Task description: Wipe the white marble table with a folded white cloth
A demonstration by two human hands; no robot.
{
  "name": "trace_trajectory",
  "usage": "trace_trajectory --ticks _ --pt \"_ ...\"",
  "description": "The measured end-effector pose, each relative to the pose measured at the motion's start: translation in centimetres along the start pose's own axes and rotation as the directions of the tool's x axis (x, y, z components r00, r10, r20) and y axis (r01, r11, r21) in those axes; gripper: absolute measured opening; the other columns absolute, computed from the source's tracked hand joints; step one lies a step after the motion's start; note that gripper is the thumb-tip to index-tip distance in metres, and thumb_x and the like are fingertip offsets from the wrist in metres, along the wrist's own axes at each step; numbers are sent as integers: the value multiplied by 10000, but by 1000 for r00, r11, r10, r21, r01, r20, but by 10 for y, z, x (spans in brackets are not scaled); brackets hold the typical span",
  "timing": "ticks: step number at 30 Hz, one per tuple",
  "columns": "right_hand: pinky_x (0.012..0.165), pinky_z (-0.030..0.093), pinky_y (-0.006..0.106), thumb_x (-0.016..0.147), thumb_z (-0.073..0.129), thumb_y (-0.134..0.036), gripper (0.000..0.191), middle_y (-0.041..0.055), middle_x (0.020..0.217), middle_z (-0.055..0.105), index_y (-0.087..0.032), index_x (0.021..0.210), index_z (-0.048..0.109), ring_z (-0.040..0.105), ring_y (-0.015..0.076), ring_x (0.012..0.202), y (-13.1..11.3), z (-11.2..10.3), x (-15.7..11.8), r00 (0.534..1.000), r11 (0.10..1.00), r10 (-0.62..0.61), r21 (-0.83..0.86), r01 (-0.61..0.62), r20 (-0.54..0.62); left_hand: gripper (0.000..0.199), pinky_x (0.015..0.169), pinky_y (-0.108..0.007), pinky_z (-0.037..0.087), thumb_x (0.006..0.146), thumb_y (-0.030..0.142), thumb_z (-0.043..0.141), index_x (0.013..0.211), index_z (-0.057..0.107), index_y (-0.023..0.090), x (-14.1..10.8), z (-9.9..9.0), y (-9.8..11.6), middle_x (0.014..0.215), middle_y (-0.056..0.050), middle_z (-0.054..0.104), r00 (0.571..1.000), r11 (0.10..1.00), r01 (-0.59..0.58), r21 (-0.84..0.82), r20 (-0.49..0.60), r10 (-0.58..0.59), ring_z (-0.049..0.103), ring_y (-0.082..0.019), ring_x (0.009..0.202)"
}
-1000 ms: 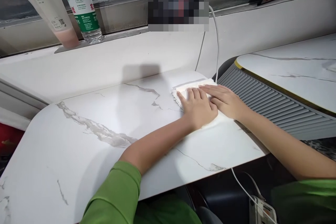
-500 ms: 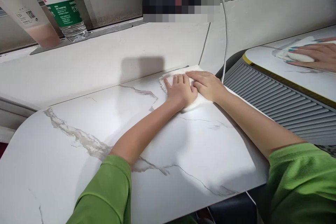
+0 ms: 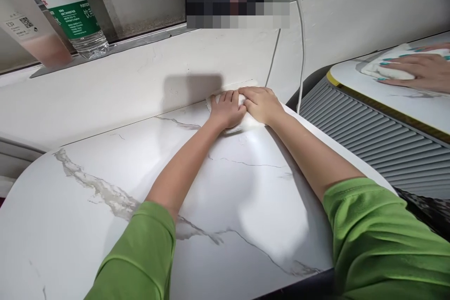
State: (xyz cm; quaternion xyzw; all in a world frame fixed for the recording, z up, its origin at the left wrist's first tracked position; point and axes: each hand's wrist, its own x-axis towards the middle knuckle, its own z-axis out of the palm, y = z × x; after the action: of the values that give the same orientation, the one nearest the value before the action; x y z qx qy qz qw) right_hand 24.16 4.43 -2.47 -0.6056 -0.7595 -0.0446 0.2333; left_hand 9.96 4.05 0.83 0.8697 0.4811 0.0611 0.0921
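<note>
A white cloth (image 3: 249,124) lies on the marbled white tabletop (image 3: 225,187), against the far edge where it meets the wall. My left hand (image 3: 228,111) rests flat on the cloth's left part, its fingers pointing away from me. Beside it, my right hand (image 3: 263,104) presses on the right part with outstretched fingers that reach toward the left hand. Both palms cover much of the cloth, and its back edge touches the foot of the wall.
A water bottle (image 3: 79,21) and a pinkish bottle (image 3: 45,49) stand on the window ledge. A white cable (image 3: 303,42) hangs down the wall. At right, another person's hand (image 3: 418,71) lies on a white cloth (image 3: 372,63) on a second table, above grey ribbed panelling (image 3: 379,126).
Both my hands have slid the cloth slightly left and toward the wall, and its back edge now meets the wall. The other person's hand has shifted slightly in view.
</note>
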Motion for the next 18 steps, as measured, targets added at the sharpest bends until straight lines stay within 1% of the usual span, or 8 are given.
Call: trace_trajectory --ticks 5,7,9,11,13,18 --pt "1034 326 496 827 303 -226 493 101 1316 571 -176 1241 565 477 280 1244 -8 -2 -9 1000 1000 -10 -12 10 -12 554 1167 -477 92 939 302 189 1460 240 122 -11 3 1 1535 -60 261 999 1000 10 10 -42 -9 186 -185 1419" --pt "1043 316 512 835 295 -225 497 104 1335 555 -169 1257 551 467 281 1258 -17 -7 -18 1000 1000 -10 -23 10 -5 557 1169 -472 88 941 313 188 1462 240 121 -21 3 2 1537 -60 258 999 1000 2 18 -40 -1 179 -183 1423" --pt "1052 308 516 847 283 -230 503 114 1349 542 -151 1275 535 461 279 1268 -29 -13 -34 1000 999 -16 -43 16 12 558 1169 -472 87 944 316 189 1464 238 119 -38 3 4 1544 -61 243 1000 1000 -4 30 -29 5 167 -186 1429" --pt "1061 302 517 858 278 -235 513 133 1363 524 -121 1301 511 450 283 1281 -42 -21 -56 998 997 -34 -64 36 43 563 1166 -484 87 948 319 189 1466 231 103 -61 3 9 1549 -74 227 1000 999 -15 46 -14 16 156 -200 1434" --pt "1068 295 524 872 281 -243 525 144 1386 499 -106 1342 471 430 290 1300 -54 -30 -84 995 994 -68 -79 74 75 567 1161 -502 87 956 328 184 1467 220 86 -91 4 17 1549 -93 225 999 997 -46 60 -3 46 149 -213 1436" --pt "1076 303 513 922 248 -277 556 131 1421 462 -139 1456 320 417 278 1317 -76 -64 -161 970 972 -210 -79 221 126 569 1149 -536 103 975 357 161 1460 226 67 -172 6 46 1544 -123 229 993 992 -113 63 -7 114 132 -248 1439"
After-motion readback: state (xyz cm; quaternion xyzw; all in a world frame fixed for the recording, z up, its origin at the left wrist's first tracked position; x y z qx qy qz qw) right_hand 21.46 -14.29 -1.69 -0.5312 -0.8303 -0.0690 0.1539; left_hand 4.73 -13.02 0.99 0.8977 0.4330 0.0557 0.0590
